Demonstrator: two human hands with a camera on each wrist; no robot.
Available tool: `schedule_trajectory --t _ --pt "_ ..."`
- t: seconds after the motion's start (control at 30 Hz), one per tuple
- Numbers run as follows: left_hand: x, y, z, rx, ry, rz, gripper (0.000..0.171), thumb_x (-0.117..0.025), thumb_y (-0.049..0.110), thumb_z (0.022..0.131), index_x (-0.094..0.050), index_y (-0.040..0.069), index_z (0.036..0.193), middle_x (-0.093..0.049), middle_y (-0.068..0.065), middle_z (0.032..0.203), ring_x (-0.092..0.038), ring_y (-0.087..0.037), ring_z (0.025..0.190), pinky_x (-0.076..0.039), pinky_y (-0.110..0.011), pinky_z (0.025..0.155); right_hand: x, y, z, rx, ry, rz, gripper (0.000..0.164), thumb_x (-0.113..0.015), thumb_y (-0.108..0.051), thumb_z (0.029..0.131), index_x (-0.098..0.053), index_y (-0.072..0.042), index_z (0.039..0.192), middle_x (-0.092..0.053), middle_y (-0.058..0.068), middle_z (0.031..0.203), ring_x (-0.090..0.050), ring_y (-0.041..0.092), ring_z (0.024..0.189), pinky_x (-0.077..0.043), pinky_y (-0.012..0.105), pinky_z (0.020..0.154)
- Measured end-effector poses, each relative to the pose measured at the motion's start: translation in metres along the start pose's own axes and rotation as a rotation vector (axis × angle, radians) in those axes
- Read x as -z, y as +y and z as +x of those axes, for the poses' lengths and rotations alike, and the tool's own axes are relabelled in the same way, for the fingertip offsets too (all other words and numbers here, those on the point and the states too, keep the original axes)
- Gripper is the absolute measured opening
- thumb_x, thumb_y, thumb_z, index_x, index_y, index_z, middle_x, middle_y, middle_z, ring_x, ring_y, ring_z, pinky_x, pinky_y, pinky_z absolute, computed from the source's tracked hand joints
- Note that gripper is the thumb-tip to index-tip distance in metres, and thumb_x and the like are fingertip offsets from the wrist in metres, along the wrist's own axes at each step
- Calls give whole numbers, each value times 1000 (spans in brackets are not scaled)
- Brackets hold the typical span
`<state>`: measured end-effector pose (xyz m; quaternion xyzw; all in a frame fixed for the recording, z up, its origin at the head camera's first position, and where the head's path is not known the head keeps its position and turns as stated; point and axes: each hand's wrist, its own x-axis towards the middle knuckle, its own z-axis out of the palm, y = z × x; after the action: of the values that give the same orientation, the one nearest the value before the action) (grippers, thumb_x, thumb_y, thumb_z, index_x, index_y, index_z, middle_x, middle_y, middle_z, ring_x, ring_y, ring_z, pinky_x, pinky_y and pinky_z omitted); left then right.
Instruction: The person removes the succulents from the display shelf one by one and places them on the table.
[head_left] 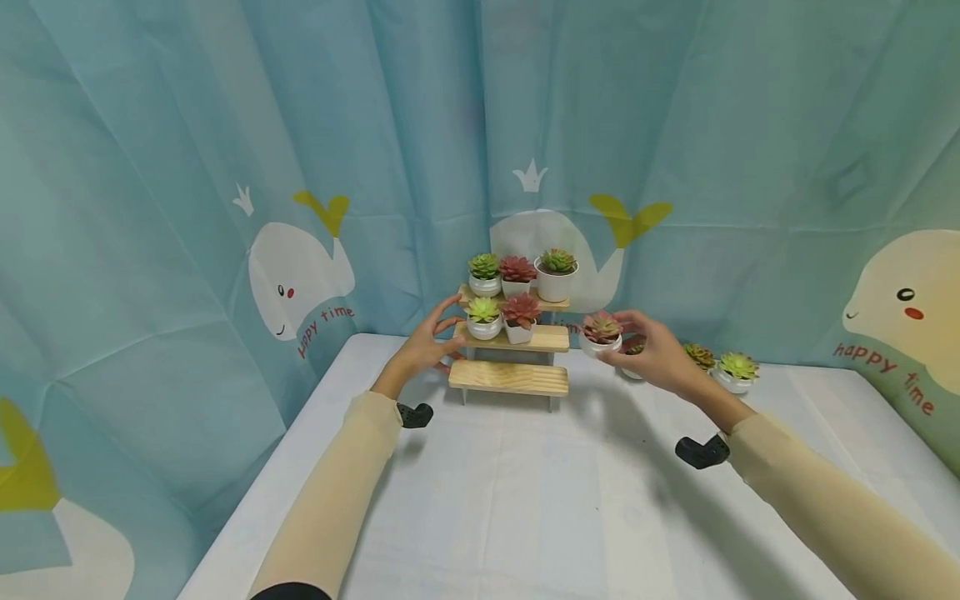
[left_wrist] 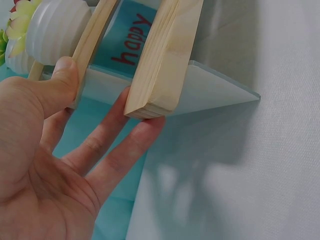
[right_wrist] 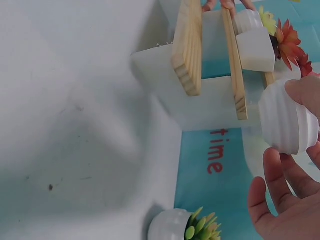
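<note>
A three-step wooden plant stand (head_left: 510,377) with pale side panels stands on the table. My left hand (head_left: 422,346) holds the stand's left side. In the left wrist view, the thumb lies on the middle step's end and two fingertips touch the lowest step (left_wrist: 162,65). My right hand (head_left: 663,358) grips a white round pot (right_wrist: 285,117) holding a pinkish succulent (head_left: 602,326), raised just right of the middle step. On that step sit a light green succulent (head_left: 483,310) and a red one (head_left: 521,309), both in white pots. The lowest step is bare.
The top step holds a green succulent (head_left: 483,267), a red succulent (head_left: 517,269) and a larger white pot (head_left: 555,283). Right of the stand, more potted succulents (head_left: 735,372) stand near the curtain (head_left: 420,125), one partly behind my right hand. A white cloth (head_left: 525,500) covers the table.
</note>
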<state>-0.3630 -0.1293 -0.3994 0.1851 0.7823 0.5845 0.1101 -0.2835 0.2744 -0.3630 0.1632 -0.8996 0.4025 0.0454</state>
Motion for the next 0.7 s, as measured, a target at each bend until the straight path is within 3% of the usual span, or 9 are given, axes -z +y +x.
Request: schedule_trajectory --t 0.3,0.7 --pt "0 -2 2 5 5 12 81 -67 19 102 -20 43 163 -30 -13 166 -70 -46 100 -57 -67 75 3 4 -11 -5 18 16 70 -80 -28 93 -46 0 148 -61 21 129 -64 28 98 -55 29 72" --pt "0 0 0 4 4 22 82 -67 19 103 -18 41 164 -28 -16 167 -71 -41 98 -57 -66 74 4 20 -31 -49 12 44 73 -78 -30 94 -42 1 150 -59 21 129 -62 28 101 -55 31 70"
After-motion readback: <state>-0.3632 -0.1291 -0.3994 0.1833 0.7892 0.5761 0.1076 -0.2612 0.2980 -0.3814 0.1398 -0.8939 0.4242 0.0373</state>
